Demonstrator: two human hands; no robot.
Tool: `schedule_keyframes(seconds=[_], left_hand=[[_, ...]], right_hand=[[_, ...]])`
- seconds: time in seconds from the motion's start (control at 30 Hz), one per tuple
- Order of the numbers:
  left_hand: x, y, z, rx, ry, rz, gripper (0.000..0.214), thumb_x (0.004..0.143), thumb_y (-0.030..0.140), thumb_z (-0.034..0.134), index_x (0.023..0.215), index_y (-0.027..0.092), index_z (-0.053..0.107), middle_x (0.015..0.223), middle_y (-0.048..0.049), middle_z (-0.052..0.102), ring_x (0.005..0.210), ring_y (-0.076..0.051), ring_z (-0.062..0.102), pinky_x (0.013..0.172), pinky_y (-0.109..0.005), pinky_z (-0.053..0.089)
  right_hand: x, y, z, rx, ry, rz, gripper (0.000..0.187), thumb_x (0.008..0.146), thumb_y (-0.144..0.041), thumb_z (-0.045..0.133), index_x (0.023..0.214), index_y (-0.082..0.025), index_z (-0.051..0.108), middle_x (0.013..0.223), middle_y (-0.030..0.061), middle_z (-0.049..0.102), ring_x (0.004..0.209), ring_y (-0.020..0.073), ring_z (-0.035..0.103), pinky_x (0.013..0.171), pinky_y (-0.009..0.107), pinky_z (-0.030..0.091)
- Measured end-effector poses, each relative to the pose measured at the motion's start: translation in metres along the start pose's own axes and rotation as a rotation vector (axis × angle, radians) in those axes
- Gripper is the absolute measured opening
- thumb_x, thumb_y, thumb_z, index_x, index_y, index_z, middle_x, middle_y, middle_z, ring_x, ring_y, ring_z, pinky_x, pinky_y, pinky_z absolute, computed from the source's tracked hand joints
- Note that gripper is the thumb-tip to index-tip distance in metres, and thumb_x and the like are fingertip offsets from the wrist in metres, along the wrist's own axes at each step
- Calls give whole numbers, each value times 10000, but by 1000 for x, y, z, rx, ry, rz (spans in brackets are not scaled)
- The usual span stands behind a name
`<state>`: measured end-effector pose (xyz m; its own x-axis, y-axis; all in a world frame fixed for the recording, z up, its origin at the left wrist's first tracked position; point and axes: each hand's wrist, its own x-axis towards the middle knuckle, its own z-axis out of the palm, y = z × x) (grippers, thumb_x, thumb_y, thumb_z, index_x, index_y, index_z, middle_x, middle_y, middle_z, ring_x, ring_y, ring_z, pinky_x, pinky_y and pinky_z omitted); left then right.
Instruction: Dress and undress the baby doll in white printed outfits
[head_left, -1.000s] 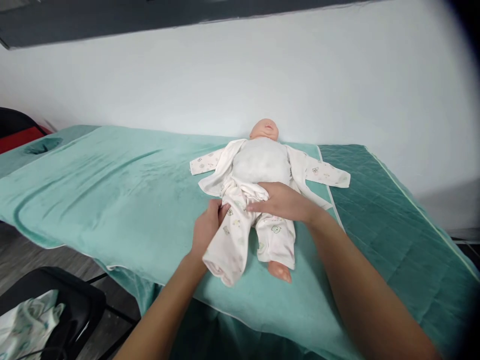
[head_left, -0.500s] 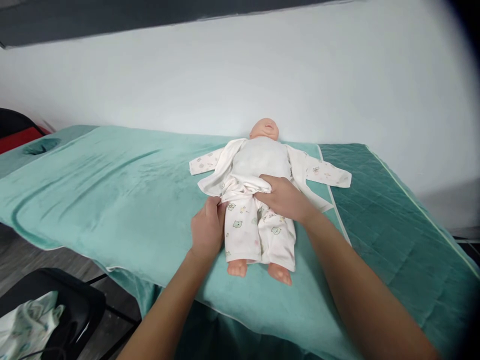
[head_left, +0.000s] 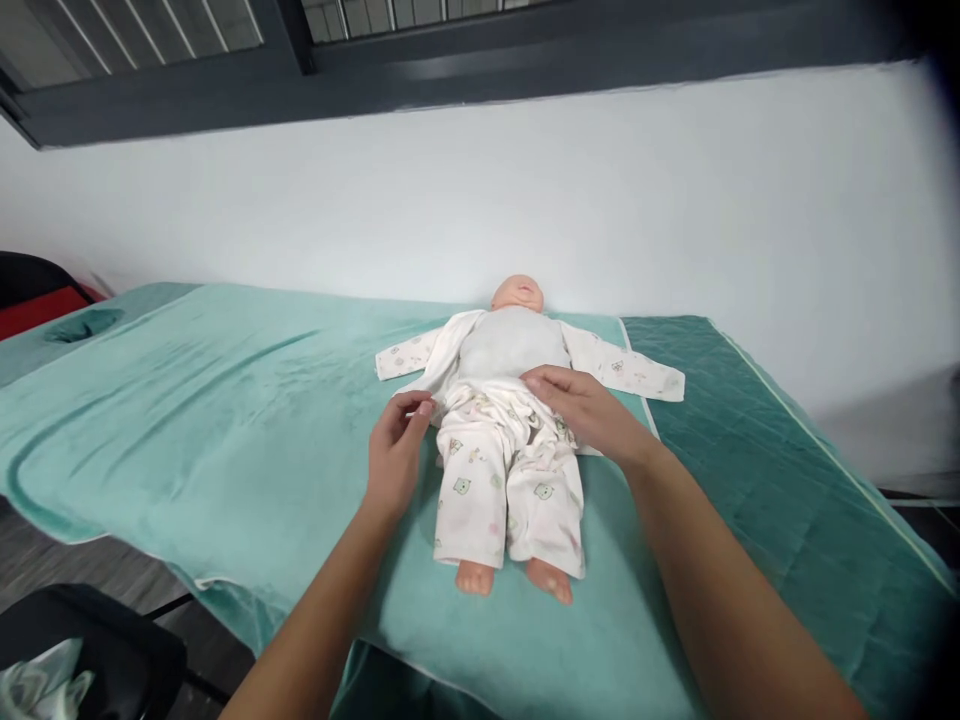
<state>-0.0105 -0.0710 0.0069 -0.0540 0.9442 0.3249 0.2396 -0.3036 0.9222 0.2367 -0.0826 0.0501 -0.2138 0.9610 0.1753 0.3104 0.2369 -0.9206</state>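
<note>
A baby doll (head_left: 514, 340) lies on its back on a teal blanket (head_left: 225, 400), head toward the wall. It wears white printed trousers (head_left: 504, 480) and an open white jacket with both sleeves spread out. My left hand (head_left: 396, 455) pinches the trousers' waistband at the doll's left-side hip. My right hand (head_left: 585, 410) grips the waistband on the other hip, fingers curled over the cloth. Both bare feet stick out of the trouser legs.
The blanket covers a long table against a white wall; a darker quilted green cover (head_left: 757, 440) lies at the right. A black chair (head_left: 97, 660) with a pale cloth stands at the lower left. A window frame runs along the top.
Both trouser legs are now pulled on, with both feet showing. The waistband has gone up toward the doll's belly, and my hands moved to its two sides. The view tilted upward.
</note>
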Motion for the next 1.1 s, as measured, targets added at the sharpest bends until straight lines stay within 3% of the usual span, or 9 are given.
schedule_keyframes(seconds=[0.13,0.27,0.4,0.5,0.6,0.77,0.87,0.97,1.1], left_hand=[[44,12,18,-1,-111,-22,267,852,425,602,936,191,698,903,-32,693,836,-164,604,788,-274,468],[71,20,30,32,-387,-27,234,812,405,642,833,188,726,818,-29,676,780,-166,586,720,-268,448],[68,14,17,106,-692,94,197,806,360,644,886,231,769,1022,-58,625,879,-179,577,766,-280,463],[61,8,3,134,-819,144,205,783,364,680,929,253,772,1106,-71,568,1037,-216,558,912,-320,457],[59,7,-3,108,-891,148,201,762,373,710,902,238,759,1142,-78,544,1086,-230,547,926,-325,460],[55,2,5,-10,-766,161,193,809,387,689,806,194,679,1055,-76,608,990,-202,591,891,-311,460],[48,-6,15,-15,-481,111,202,861,400,631,865,198,637,912,-39,644,858,-168,592,812,-288,457],[42,-13,25,40,-221,46,219,901,423,561,940,210,593,834,2,615,717,-134,529,686,-253,431],[41,-18,33,-34,-170,29,194,904,401,543,958,214,544,847,14,589,717,-126,503,668,-235,410]], right_hand=[[3,5,4,76,-1,49,328,903,-514,548,932,-207,659,855,2,615,776,154,522,704,269,398],[6,9,7,187,13,137,373,906,-556,522,907,-205,649,752,-15,549,656,125,451,594,254,340],[7,9,12,235,-63,166,320,873,-519,591,966,-217,647,748,-22,573,626,113,461,565,248,335],[7,5,17,238,-142,145,266,809,-431,693,970,-224,649,853,-1,653,740,133,567,653,263,424],[6,-1,19,206,-182,116,249,769,-351,733,965,-220,651,973,29,682,898,165,615,807,304,475],[5,-2,19,166,-184,110,247,758,-321,742,966,-219,655,955,15,662,879,157,598,802,300,469],[7,1,18,167,-120,108,277,791,-395,727,983,-212,648,900,6,628,819,147,566,726,280,449],[9,5,14,131,-15,123,295,895,-493,586,950,-211,653,849,6,615,747,137,532,654,273,410],[7,7,3,190,60,152,256,831,-446,692,944,-219,648,830,-4,618,759,139,553,671,270,424]])
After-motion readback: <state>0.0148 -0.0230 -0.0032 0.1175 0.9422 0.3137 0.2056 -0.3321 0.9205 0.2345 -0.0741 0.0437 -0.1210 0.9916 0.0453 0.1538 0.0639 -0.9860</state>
